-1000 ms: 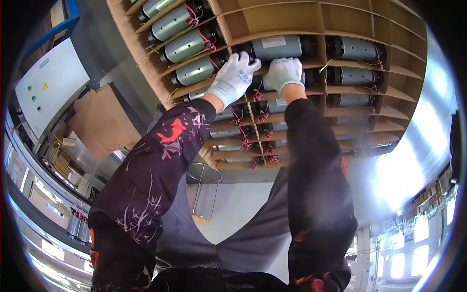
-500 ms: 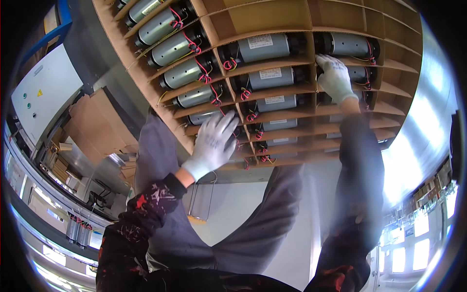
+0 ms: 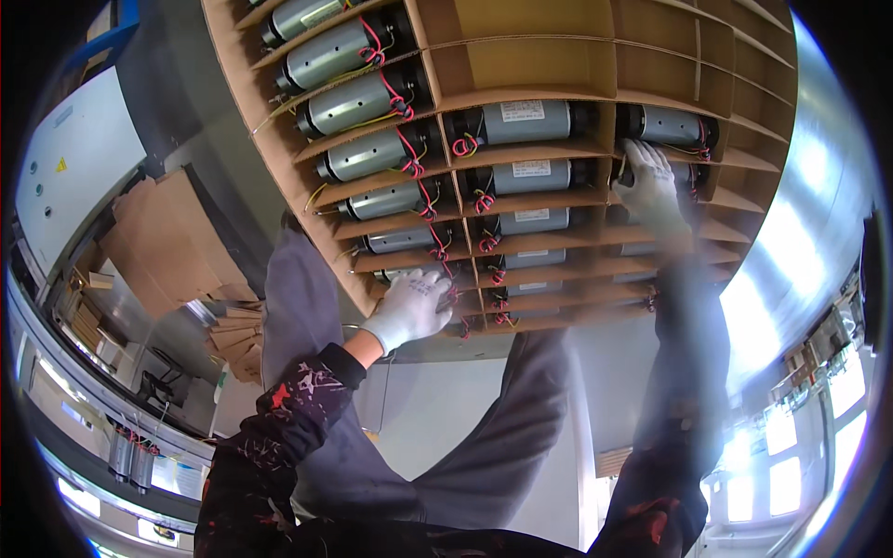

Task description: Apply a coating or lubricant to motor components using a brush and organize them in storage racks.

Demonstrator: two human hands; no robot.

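The right hand (image 3: 651, 186) has its fingers curled onto a grey motor (image 3: 665, 126) lying crosswise just beyond them; the left hand (image 3: 409, 309), fingers loosely bent, rests at the cardboard rack (image 3: 558, 56) edge.

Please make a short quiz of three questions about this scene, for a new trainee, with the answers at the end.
1. True or false: both hands wear light gloves.
2. Which hand reaches into a compartment of the right column? A) left hand B) right hand C) neither
3. Fill in: the grey cylinders lie in a divider made of ____.

Key:
1. True: the left hand and the right hand are both gloved.
2. B: the right hand is at a grey cylinder there; the left hand rests at the lower edge.
3. Cardboard: the cardboard divider has some upper cells bare.
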